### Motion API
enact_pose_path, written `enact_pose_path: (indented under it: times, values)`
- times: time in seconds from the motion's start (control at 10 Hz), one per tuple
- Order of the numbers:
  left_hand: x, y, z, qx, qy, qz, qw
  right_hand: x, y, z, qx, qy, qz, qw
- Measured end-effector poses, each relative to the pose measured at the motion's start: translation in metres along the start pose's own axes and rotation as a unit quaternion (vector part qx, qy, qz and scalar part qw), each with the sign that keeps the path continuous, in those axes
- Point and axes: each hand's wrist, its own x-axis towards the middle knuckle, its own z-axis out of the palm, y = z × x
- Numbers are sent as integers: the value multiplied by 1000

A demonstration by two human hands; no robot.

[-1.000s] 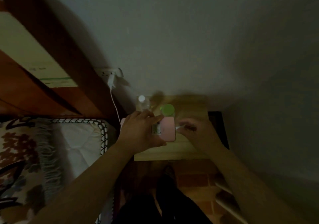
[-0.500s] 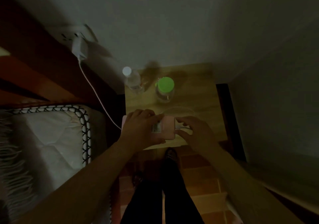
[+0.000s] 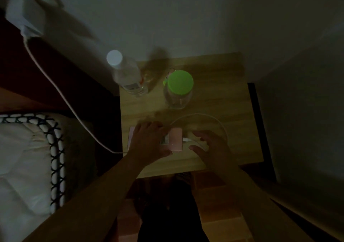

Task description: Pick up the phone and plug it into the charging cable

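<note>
A pink phone (image 3: 176, 139) lies flat on the small wooden bedside table (image 3: 223, 96), near its front edge. My left hand (image 3: 149, 141) covers most of the phone and holds it, thumb at the near side. The white charging cable (image 3: 201, 115) loops over the table, and its white plug (image 3: 186, 139) sits at the phone's right end. Just right of the plug, my right hand (image 3: 212, 146) hovers with its fingers spread and nothing gripped. The cable runs left off the table and up to a white charger (image 3: 26, 16) in a wall socket.
A clear water bottle (image 3: 128, 75) with a white cap and a clear jar (image 3: 180, 82) with a green lid stand at the back of the table. A bed (image 3: 24, 158) with white bedding is at the left. The wall rises right behind the table.
My right hand has let go of the plug and spread its fingers, and the plug now sits at the phone's end. The camera has moved closer and lower. My left hand stays on the phone.
</note>
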Motion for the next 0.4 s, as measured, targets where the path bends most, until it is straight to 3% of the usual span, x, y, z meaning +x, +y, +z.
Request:
enact_pose_path:
  times: [0.4]
  values:
    - [8, -13, 15, -26, 1, -6, 1000, 17, 7, -1, 22, 14, -6, 1000]
